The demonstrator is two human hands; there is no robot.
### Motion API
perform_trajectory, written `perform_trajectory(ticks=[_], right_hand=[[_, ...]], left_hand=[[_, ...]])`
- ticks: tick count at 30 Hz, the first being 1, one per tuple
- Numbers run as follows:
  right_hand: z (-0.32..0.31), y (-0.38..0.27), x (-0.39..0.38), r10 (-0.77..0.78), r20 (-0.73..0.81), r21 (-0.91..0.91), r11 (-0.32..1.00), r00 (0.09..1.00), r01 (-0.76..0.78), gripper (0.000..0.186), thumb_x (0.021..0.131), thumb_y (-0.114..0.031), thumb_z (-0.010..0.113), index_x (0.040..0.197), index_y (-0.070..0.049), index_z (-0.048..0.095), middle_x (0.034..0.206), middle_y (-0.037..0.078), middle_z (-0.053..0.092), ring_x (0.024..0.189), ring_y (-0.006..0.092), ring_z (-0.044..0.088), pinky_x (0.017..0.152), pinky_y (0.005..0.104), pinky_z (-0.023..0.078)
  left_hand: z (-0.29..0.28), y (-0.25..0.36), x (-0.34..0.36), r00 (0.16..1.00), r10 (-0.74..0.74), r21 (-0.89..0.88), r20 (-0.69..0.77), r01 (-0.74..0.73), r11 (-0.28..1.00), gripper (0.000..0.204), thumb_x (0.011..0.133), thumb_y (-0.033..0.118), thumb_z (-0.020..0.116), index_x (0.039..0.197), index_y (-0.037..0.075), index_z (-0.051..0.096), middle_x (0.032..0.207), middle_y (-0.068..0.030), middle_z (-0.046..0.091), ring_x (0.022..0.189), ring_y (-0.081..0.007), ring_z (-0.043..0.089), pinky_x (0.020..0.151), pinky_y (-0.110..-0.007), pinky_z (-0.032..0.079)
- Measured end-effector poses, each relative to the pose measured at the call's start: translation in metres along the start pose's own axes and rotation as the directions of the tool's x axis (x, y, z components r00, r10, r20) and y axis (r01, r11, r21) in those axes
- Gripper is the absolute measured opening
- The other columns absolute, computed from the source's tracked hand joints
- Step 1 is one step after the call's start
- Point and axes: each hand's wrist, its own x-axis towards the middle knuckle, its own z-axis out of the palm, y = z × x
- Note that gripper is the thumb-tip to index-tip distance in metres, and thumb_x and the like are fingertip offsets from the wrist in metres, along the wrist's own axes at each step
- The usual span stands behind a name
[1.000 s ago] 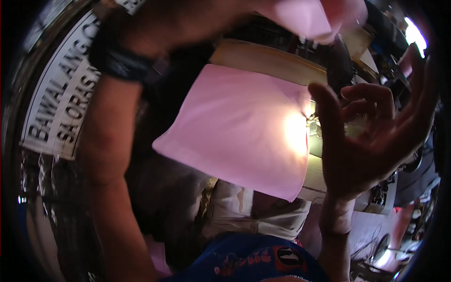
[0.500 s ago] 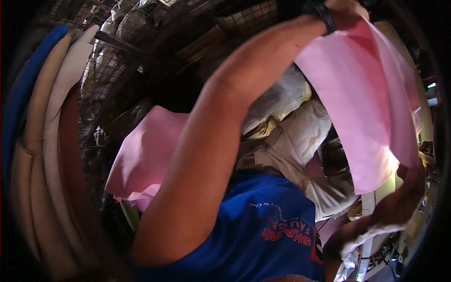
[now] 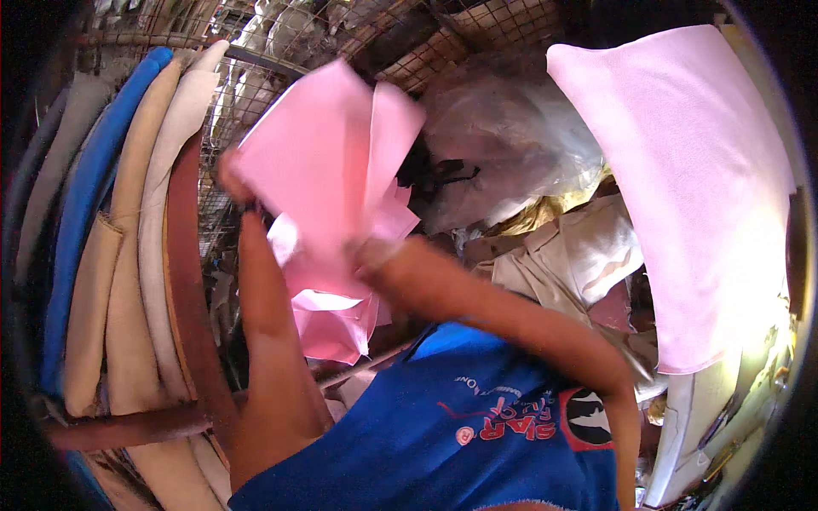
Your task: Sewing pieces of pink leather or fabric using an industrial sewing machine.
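My left hand (image 3: 233, 177) is closed on the left edge of a pink fabric sheet (image 3: 307, 140), which is raised and folded over on its right side. My right hand (image 3: 372, 255) is against the lower part of the same pink fabric; motion blurs its fingers, so their grip cannot be made out. Below the hands hang more crumpled pink pieces (image 3: 332, 328) with pale undersides. A second, larger pink sheet (image 3: 682, 187) lies spread out at the right, with neither hand on it.
Rolls of material stand along the left, among them a blue roll (image 3: 98, 221), a tan roll (image 3: 136, 221) and a dark red roll (image 3: 192, 281). Behind are wire mesh (image 3: 375, 34) and a clear plastic bag (image 3: 511, 128). Beige cloth (image 3: 588, 247) lies in the middle.
Both hands have left the large pink sheet at the right, which now lies spread out. They have swung left to the other pink fabric, which is now lifted higher.
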Motion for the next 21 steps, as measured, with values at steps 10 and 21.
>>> perform_trajectory(ticks=[10,21], right_hand=[[-0.050,0.049,-0.108,0.175,0.037,-0.047,0.984,0.984,-0.173,0.056,0.095,-0.026,0.063,0.143,0.001,0.047,0.117,0.026,0.064,0.107,0.0396,0.064,0.092,0.0464,0.052],[-0.084,-0.060,-0.237,-0.108,-0.959,-0.228,0.845,0.263,-0.484,0.039,0.087,0.000,0.068,0.125,0.003,0.060,0.105,0.016,0.067,0.082,0.0231,0.066,0.066,0.0358,0.057]], left_hand=[[-0.346,0.082,0.007,0.933,-0.347,0.207,-0.091,0.359,0.910,0.031,0.095,0.018,0.056,0.117,-0.003,0.063,0.112,-0.0184,0.066,0.107,-0.0293,0.063,0.098,-0.042,0.049],[0.228,0.073,0.058,0.766,-0.382,0.119,0.517,0.378,0.918,0.035,0.096,0.018,0.057,0.123,-0.004,0.060,0.121,-0.0211,0.064,0.114,-0.0305,0.061,0.103,-0.044,0.047]])
